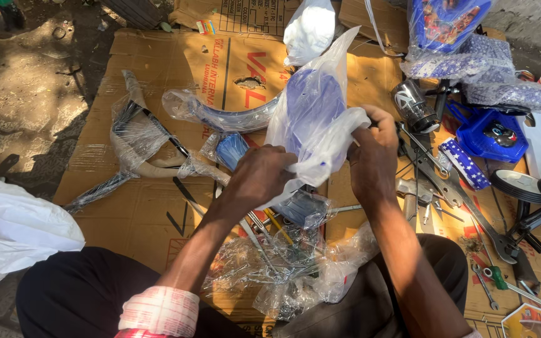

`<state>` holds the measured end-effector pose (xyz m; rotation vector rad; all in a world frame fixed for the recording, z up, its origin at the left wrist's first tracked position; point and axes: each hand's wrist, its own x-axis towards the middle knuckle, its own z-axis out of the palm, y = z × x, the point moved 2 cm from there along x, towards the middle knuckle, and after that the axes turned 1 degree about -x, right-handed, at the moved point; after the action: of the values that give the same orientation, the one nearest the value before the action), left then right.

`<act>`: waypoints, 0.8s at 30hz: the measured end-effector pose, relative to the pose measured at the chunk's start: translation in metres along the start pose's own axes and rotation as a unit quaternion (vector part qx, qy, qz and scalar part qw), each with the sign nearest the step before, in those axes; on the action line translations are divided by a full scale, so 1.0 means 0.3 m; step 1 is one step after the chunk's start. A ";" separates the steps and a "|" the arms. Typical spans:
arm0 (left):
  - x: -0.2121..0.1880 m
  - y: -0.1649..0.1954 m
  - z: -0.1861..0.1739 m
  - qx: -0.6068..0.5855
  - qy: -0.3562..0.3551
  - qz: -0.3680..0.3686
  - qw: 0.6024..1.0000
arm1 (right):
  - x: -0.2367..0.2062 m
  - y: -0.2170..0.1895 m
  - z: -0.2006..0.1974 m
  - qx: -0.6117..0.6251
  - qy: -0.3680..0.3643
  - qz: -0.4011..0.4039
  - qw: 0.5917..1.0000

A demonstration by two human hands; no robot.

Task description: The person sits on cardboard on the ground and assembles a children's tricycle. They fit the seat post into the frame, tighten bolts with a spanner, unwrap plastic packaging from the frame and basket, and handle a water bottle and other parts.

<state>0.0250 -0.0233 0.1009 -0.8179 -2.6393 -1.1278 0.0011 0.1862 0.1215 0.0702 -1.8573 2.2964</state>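
Seated on flattened cardboard (158, 206) spread on the ground; the parts lie on this, there is no table.

Centre of frame: blue part in a clear plastic bag (313, 119), held up off the cardboard between both hands. Its long axis runs near upright, leaning slightly toward upper right, with the bag's loose top pointing to the top edge of the frame.

Left hand (259, 177): closed on the bag's lower left edge, fingers curled into the plastic. Right hand (374, 156): closed on a bunched fold of the bag at its right side, a little higher. Both are touching it; neither is nearer than the other, and the part sits between and above them.

Around:
- plastic-wrapped blue mudguard (223, 117), curved, just left of the bag on the cardboard.
- wrapped dark frame tubes (134, 141), centre left.
- heap of crumpled clear wrapping (295, 263) below the hands, by the lap.
- small white-rimmed wheels (533, 186), right edge.
- spanners (446, 188) and loose tools, right of the right hand.
- blue plastic basket (489, 133), upper right.
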 end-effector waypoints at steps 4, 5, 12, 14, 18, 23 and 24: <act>0.048 -0.037 -0.033 -0.117 -0.029 -0.154 0.981 | -0.106 -0.083 -0.024 -0.278 0.088 -0.266 0.919; 0.060 -0.038 -0.049 -0.141 -0.032 -0.160 0.977 | -0.135 -0.095 -0.020 -0.344 0.041 -0.309 0.886; 0.109 -0.038 -0.111 -0.208 -0.030 -0.132 0.969 | -0.200 -0.052 0.022 -0.545 -0.065 -0.363 0.752; 0.118 -0.071 -0.118 -0.206 0.023 -0.139 0.968 | -0.185 -0.037 0.011 -0.530 -0.038 -0.350 0.771; 0.117 -0.143 -0.213 0.011 0.319 0.037 0.947 | -0.185 -0.043 -0.073 -0.517 0.005 -0.332 0.789; 0.076 -0.217 -0.357 0.021 0.343 -0.287 0.894 | -0.257 -0.079 -0.186 -0.552 0.015 -0.282 0.785; 0.075 -0.189 -0.363 0.053 0.347 -0.261 0.899 | -0.273 -0.084 -0.192 -0.553 0.001 -0.272 0.788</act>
<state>-0.0319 -0.1231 0.1500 0.3171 -2.2834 -1.0840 0.0905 0.2379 0.1207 0.3612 -2.4300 0.6332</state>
